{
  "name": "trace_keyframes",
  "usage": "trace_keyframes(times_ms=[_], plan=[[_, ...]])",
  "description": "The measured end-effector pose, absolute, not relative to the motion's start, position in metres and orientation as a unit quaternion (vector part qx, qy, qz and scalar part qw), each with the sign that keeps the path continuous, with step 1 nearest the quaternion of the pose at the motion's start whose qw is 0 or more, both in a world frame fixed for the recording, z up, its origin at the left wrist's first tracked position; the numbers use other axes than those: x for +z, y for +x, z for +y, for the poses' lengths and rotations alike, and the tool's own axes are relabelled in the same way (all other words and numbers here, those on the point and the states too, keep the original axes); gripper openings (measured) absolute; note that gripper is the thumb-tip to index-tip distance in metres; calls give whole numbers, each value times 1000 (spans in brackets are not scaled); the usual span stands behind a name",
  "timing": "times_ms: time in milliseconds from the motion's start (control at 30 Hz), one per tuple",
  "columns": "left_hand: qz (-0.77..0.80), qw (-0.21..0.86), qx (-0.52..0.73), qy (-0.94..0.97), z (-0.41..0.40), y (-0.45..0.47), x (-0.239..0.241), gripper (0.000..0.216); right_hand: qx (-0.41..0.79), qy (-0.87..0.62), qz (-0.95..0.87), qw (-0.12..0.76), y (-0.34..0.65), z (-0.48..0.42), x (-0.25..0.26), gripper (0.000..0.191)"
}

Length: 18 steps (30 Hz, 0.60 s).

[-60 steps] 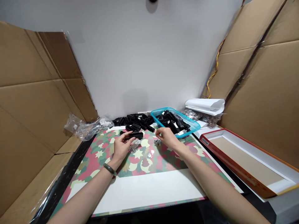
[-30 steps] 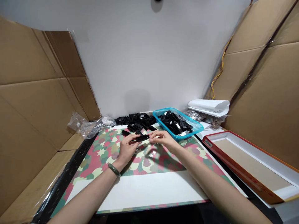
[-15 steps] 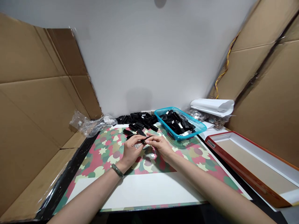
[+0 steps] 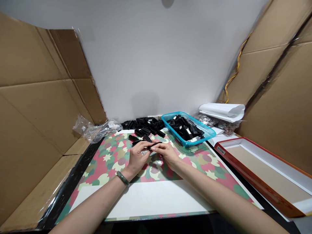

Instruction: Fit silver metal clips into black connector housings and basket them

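Observation:
My left hand (image 4: 136,157) and my right hand (image 4: 166,153) meet over the camouflage-patterned mat (image 4: 109,156). Together they grip a slim black plastic part (image 4: 154,144), fingers pinched round it. A green bangle (image 4: 122,177) sits on my left wrist. Small shiny metal pieces (image 4: 159,161) lie on the mat just under the hands. Behind them is a heap of loose black parts (image 4: 143,125), and to its right a blue basket (image 4: 207,131) holding more black parts.
Clear plastic bags (image 4: 91,129) lie at the back left. Bags of metal pieces (image 4: 216,123) and a white folded sheet (image 4: 223,110) sit at the back right. A red-edged shallow box (image 4: 258,172) lies on the right. Cardboard walls stand on both sides.
My right hand left the metal pieces and came to the black part in my left hand. Both hands then drew slightly nearer to me and now hold it together.

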<state>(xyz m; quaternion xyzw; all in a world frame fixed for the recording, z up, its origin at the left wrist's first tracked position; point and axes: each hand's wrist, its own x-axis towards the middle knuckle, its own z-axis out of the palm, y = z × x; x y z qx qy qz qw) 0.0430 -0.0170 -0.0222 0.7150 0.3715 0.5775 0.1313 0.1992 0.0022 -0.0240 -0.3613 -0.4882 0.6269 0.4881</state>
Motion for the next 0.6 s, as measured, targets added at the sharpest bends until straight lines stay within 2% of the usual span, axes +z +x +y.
trace_keyframes(times_ms=[333,600], plan=[[365,159,580,711,-19,43,-26,20,596,-374,-507,497,198,-1,-21,24],[387,352,584,621,-19,47,-23,22,570,-391,-516,506,201,-1,-21,27]])
